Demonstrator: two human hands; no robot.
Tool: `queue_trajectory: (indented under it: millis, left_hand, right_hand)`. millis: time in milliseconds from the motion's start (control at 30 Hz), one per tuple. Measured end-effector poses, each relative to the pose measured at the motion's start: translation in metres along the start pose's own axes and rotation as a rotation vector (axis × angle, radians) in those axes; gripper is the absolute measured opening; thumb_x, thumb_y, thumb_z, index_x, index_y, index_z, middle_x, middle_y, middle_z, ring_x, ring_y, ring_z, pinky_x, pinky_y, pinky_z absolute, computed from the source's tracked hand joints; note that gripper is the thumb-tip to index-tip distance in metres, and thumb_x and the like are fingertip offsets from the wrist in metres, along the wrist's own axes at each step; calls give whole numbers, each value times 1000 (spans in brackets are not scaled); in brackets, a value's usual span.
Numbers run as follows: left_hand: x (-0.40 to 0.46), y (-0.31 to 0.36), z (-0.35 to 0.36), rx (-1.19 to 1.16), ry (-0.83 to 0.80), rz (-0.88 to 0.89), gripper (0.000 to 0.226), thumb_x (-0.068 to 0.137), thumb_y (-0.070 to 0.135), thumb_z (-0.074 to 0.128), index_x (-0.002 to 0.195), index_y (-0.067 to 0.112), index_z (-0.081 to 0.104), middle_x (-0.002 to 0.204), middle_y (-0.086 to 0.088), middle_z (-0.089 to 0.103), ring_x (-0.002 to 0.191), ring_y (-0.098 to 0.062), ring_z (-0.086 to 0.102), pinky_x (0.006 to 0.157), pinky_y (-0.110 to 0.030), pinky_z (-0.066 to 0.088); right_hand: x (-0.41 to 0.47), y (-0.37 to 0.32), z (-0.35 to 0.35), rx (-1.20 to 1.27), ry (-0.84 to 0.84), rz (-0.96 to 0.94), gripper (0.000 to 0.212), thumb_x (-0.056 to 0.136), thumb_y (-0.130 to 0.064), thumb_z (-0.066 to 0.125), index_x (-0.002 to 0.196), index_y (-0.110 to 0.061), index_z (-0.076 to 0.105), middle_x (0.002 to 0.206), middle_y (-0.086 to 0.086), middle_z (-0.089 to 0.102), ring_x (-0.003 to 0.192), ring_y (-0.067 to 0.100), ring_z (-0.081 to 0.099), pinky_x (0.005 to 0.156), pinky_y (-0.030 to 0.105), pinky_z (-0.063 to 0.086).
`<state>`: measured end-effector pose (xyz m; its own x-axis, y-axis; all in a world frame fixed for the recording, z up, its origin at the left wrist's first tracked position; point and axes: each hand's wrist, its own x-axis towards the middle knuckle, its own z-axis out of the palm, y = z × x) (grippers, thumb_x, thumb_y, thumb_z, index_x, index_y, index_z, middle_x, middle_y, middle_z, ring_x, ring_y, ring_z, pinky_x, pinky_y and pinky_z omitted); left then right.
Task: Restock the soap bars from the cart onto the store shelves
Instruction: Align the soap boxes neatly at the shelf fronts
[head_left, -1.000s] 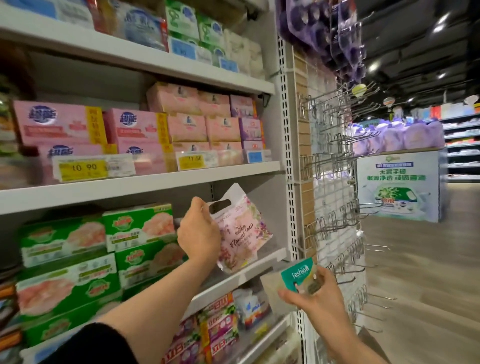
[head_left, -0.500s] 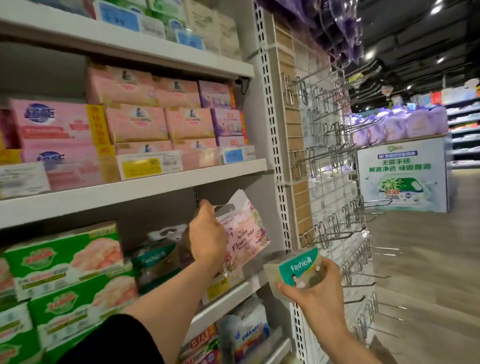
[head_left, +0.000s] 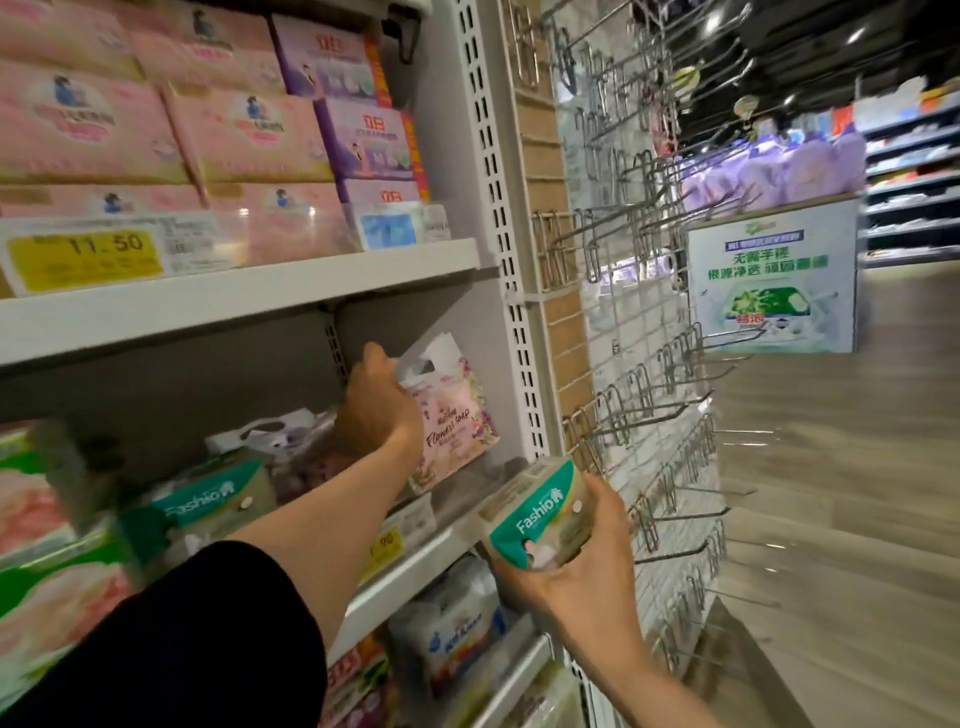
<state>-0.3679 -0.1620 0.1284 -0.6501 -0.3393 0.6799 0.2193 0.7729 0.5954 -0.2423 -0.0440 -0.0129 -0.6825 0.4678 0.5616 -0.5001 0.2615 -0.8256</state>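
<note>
Soap packs (head_left: 451, 415) and (head_left: 540, 514) in both hands, at the right end of the middle shelf (head_left: 415, 571).

Left hand (head_left: 382, 410) reaching into the shelf bay, fingers curled round the upper left edge of a pink floral "Flowers soap" pouch, held upright and tilted against the white upright post (head_left: 498, 208), bottom edge close to the shelf surface. Right hand (head_left: 582, 561) lower, just in front of the shelf lip, palm up, fingers and thumb wrapped round a teal and white "Fashio" soap box, clear of the shelf. Another Fashio box (head_left: 208, 499) already lying on the same shelf to the left, beside green packs (head_left: 57, 582). Pink boxes (head_left: 156, 130) and a yellow 11.50 price tag (head_left: 88, 257) on the shelf above. Bare wire hooks (head_left: 649, 415) on the panel to the right.
</note>
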Motion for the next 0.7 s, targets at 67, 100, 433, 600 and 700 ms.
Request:
queue_trajectory:
  millis: [67, 100, 433, 600, 700]
  left_hand:
    - [0, -1, 6, 13, -2, 23, 10, 97, 5, 42, 96, 14, 46, 95, -10, 61, 82, -32, 60, 65, -37, 45]
    - [-1, -3, 10, 14, -22, 31, 8, 98, 6, 41, 98, 13, 46, 95, -11, 61, 83, -33, 60, 66, -37, 45]
    - [-20, -24, -9, 78, -530, 233, 38, 102, 16, 37, 140, 12, 33, 151, -8, 26, 137, -23, 28, 110, -31, 26]
    - [-70, -79, -86, 143, -434, 572, 53, 95, 19, 53, 145, 17, 37, 158, -4, 23, 142, -23, 30, 112, -36, 35]
    - [-98, -125, -139, 190, -256, 740, 31, 88, 16, 57, 118, 8, 64, 141, -11, 49, 138, -27, 39, 103, -34, 41]
  right_hand:
    - [2, 1, 3, 17, -8, 3, 96, 40, -33, 98, 117, -41, 43, 114, -18, 51, 106, -9, 51, 87, 8, 43]
    - [3, 1, 4, 15, -7, -7, 94, 41, -28, 98, 115, -40, 42, 112, -18, 51, 104, -14, 49, 82, 1, 39]
    - [-5, -7, 25, -51, 34, 16, 98, 43, -16, 96, 123, -24, 38, 109, -11, 47, 97, -7, 46, 78, -4, 31]
    - [-13, -34, 34, -23, -8, -19, 91, 46, -16, 96, 117, -24, 39, 106, -17, 45, 92, -20, 44, 75, -5, 31]
    - [-22, -60, 49, 56, -81, -32, 93, 48, -14, 95, 119, -33, 38, 111, -20, 44, 99, -25, 42, 81, -5, 33]
